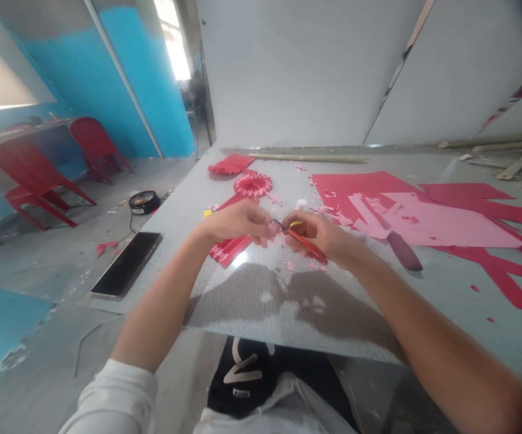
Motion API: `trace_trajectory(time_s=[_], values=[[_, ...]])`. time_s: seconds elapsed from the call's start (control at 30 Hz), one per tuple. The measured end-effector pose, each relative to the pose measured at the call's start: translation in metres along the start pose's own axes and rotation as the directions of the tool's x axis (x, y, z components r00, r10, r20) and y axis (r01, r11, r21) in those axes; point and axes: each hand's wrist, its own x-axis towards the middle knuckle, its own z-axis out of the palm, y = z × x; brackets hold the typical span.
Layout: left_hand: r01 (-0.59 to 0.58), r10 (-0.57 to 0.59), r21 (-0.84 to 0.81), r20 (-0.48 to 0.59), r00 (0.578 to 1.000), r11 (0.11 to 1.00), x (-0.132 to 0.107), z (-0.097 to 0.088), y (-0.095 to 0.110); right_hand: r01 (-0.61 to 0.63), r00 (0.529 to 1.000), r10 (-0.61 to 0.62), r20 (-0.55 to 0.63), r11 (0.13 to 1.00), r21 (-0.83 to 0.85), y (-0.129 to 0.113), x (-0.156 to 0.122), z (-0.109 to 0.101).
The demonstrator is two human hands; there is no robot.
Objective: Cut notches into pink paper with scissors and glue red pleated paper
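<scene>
My right hand (313, 232) is closed around a pair of scissors with orange handles (308, 244), blades aimed left. Facing it, my left hand (243, 220) pinches a small piece of pink paper (272, 230) at the blade tips. Just beyond my hands lies a pleated red and pink paper rosette (252, 184). A pleated red paper strip (231, 250) rests partly hidden beneath my left hand. Another pleated red paper piece (231, 165) sits farther back.
At the right, red paper sheets (355, 187) and pink paper (460, 223) lie under a dark red-handled knife (403, 250). A phone (128, 265) lies at the table's left edge. A bamboo stick (310, 158) runs along the back. Red chairs (39, 172) stand left.
</scene>
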Motion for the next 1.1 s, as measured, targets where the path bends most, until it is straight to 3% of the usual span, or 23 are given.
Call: trace_trajectory(time_s=[1.0, 1.1], values=[[0.040, -0.040, 0.002, 0.027, 0.999, 0.999, -0.0033, -0.0041, 0.0032, -0.025, 0.999, 0.026, 0.044, 0.999, -0.021, 0.0024, -0.0010, -0.0041], [0.042, -0.042, -0.002, 0.010, 0.999, 0.999, -0.0029, -0.0042, 0.0030, -0.030, 1.000, 0.030, 0.006, 1.000, 0.002, 0.0008, -0.0008, -0.0026]])
